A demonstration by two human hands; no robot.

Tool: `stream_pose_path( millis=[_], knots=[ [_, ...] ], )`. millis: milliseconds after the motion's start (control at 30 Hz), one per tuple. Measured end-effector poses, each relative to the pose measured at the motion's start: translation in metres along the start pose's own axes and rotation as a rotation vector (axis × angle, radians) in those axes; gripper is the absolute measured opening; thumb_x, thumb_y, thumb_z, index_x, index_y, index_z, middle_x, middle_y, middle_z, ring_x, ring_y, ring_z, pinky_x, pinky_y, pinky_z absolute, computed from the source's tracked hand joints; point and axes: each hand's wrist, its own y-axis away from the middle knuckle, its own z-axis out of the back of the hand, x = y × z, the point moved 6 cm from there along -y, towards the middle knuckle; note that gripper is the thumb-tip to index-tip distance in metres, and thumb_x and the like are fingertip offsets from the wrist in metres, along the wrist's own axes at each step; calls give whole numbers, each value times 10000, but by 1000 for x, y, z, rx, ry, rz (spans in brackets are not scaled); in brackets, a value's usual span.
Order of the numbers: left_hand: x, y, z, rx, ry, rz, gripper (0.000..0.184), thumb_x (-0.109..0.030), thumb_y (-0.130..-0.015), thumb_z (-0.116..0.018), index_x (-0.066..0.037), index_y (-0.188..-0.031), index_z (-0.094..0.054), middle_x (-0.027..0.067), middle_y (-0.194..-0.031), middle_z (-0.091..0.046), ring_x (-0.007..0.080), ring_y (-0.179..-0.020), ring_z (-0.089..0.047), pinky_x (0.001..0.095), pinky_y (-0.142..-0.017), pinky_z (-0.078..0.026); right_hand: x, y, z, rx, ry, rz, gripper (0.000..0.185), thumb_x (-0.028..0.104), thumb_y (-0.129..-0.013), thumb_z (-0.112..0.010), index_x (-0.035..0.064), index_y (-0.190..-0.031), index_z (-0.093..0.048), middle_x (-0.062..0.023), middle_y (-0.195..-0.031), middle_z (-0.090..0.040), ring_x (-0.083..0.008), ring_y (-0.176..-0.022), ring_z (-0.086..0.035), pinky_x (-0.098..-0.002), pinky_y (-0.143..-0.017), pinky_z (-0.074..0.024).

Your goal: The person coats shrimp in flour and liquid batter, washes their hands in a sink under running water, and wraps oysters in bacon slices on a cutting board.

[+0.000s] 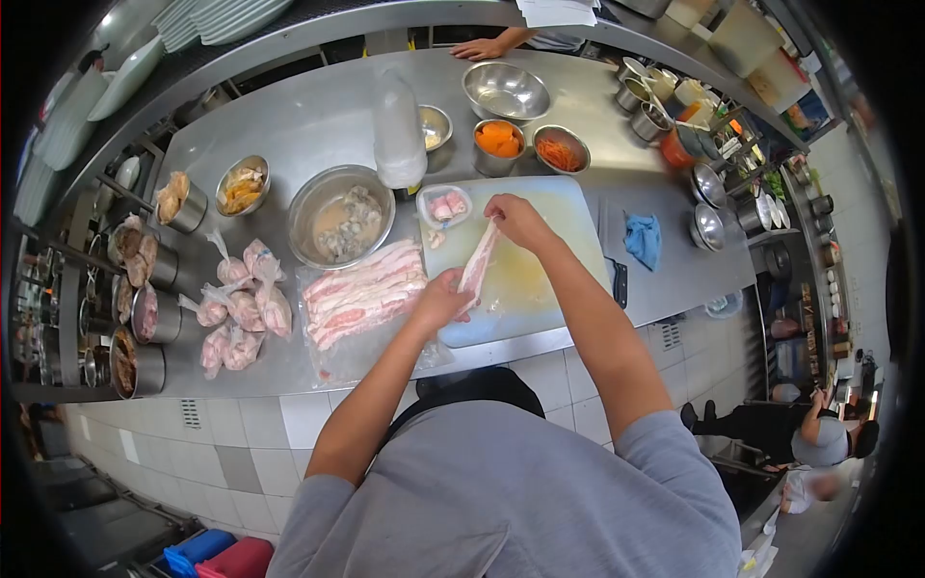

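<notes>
A strip of raw bacon (478,260) is stretched between my two hands above the white cutting board (554,299). My right hand (521,223) pinches its far end. The near end lies in my left hand (446,298), whose fingers are closed around it. To the left of the board, rows of bacon slices (361,294) lie overlapped on a plastic sheet. A small clear tub (444,205) with rolled pink-and-white pieces sits on the board's far left corner, and a small pale piece (436,238) lies just below it.
A knife (620,284) and a blue cloth (643,241) lie right of the board. Bagged meat (241,299), a bowl of greyish seafood-like pieces (342,217) and a plastic-wrap roll (397,135) stand left. A co-worker's hand (479,48) rests on the far edge.
</notes>
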Motion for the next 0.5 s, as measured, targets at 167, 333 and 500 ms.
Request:
stream_pose_path(
  millis=[167,333,500],
  knots=[
    [-9,5,-2,-137,-108,-23,575,-88,-952,-615,-87,-1506,-462,96,-911,-740,144,-568,-656,286,-507,-535,-14,-15,-24,-14,94,94,152,9,-832,-635,37,-972,-687,-161,-957,-656,-359,-916,-642,-431,-830,-518],
    [6,1,0,-106,-317,90,430,-125,-968,-594,-73,-1395,-606,114,-848,-739,168,-527,-661,299,-513,-544,-17,-11,-18,-182,285,203,137,18,-818,-650,66,-938,-695,-134,-936,-646,-362,-941,-618,-460,-846,-505],
    [5,14,2,-109,-274,83,435,-133,-982,-599,-74,-1412,-590,109,-822,-728,149,-538,-651,277,-510,-527,-35,13,-3,-346,304,3,168,99,-867,-655,138,-1018,-718,-92,-1036,-662,-347,-1028,-603,-470,-890,-482]
  ],
)
